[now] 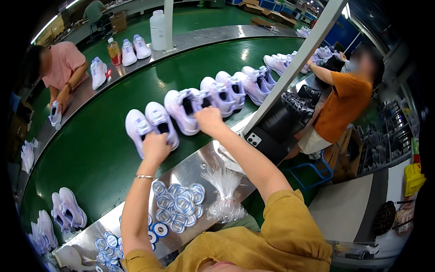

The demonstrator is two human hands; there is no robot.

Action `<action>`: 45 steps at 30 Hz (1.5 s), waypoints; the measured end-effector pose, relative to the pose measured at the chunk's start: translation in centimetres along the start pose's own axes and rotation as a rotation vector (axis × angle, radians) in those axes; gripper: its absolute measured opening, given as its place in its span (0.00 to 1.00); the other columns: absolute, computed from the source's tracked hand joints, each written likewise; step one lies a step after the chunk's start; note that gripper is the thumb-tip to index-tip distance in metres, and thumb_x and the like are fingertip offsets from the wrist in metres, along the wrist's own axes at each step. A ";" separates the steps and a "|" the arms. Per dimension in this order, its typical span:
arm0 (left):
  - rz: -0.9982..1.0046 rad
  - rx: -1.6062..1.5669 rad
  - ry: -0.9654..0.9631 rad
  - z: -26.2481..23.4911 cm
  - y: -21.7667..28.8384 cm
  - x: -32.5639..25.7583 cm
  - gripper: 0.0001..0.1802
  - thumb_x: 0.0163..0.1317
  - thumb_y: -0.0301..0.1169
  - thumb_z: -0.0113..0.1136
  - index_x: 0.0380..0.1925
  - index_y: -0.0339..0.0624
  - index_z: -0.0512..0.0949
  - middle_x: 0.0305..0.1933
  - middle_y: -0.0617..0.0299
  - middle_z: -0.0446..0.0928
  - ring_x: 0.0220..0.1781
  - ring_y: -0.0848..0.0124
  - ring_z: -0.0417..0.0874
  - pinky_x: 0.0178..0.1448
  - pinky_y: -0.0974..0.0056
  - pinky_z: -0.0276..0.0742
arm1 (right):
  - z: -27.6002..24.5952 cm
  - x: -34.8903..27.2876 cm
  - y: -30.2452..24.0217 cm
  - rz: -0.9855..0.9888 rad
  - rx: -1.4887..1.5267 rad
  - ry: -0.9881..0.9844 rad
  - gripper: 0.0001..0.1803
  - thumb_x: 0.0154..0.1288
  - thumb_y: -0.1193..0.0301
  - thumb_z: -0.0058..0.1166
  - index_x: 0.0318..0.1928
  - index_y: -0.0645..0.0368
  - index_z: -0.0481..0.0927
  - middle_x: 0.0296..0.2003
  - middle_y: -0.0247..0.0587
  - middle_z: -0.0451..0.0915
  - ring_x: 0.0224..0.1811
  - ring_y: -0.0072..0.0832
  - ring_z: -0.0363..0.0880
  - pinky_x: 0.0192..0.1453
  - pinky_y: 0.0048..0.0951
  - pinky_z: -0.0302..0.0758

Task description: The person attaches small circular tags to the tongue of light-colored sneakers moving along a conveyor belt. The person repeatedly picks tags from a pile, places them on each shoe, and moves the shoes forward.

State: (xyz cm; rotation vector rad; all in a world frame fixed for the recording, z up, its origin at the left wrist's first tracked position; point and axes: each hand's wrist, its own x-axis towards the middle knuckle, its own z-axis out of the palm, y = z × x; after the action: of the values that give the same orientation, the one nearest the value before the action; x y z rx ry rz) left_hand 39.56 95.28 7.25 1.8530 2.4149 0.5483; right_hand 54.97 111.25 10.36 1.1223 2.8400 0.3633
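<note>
Your left hand [155, 147] closes on a pale lilac knit sneaker [138, 128] at eleven o'clock on the green conveyor belt [99, 149]; your right hand [208, 120] pinches the next white sneaker [181, 109] at one. Keep both pairs aligned, wrists steady.

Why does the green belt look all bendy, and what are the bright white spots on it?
Head view: the fisheye lens curves the green belt and darkens the corners; the white spots are ceiling lights glaring off it; both hands, left hand and right hand, and the shoes look sharp.
</note>
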 end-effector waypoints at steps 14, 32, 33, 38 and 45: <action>0.093 -0.080 -0.003 -2.2 8.5 3.9 0.24 0.59 0.38 0.59 0.55 0.44 0.71 0.34 0.47 0.80 0.36 0.52 0.82 0.38 0.52 0.77 | -3.4 -12.4 2.3 -0.032 1.102 0.348 0.12 0.60 0.75 0.54 0.44 0.65 0.79 0.34 0.50 0.79 0.32 0.44 0.79 0.37 0.35 0.74; 0.095 -0.537 0.453 3.3 17.0 -16.8 0.12 0.50 0.18 0.60 0.37 0.34 0.75 0.42 0.48 0.75 0.44 0.51 0.76 0.47 0.55 0.73 | 0.4 -15.9 -2.0 -0.098 0.989 -0.005 0.10 0.63 0.70 0.49 0.34 0.66 0.76 0.33 0.56 0.79 0.39 0.51 0.78 0.42 0.47 0.72; 0.067 -0.535 0.486 3.0 16.1 -17.8 0.12 0.49 0.18 0.60 0.37 0.35 0.75 0.41 0.49 0.75 0.44 0.51 0.75 0.47 0.55 0.73 | 0.5 -16.6 -2.5 -0.189 1.039 0.040 0.09 0.65 0.71 0.48 0.35 0.66 0.76 0.30 0.54 0.79 0.34 0.48 0.79 0.38 0.43 0.72; -0.299 -0.396 0.473 2.2 8.5 -21.2 0.11 0.53 0.22 0.61 0.39 0.36 0.77 0.37 0.53 0.74 0.40 0.53 0.74 0.47 0.56 0.71 | 0.7 -18.9 -4.1 -0.144 1.357 -0.192 0.08 0.65 0.72 0.51 0.36 0.65 0.76 0.23 0.42 0.75 0.23 0.26 0.72 0.29 0.28 0.68; -0.498 -0.734 0.191 2.3 6.5 -20.6 0.13 0.50 0.26 0.68 0.36 0.36 0.80 0.38 0.54 0.74 0.44 0.61 0.73 0.50 0.61 0.71 | 1.8 -19.8 -6.5 -0.103 1.393 -0.193 0.07 0.67 0.71 0.51 0.37 0.63 0.77 0.22 0.29 0.72 0.24 0.14 0.67 0.28 0.19 0.65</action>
State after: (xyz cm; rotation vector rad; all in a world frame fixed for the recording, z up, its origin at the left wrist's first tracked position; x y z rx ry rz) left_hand 51.95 77.88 3.46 0.9074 2.1895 1.3534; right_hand 65.43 93.53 6.53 0.9063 2.7022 -1.8239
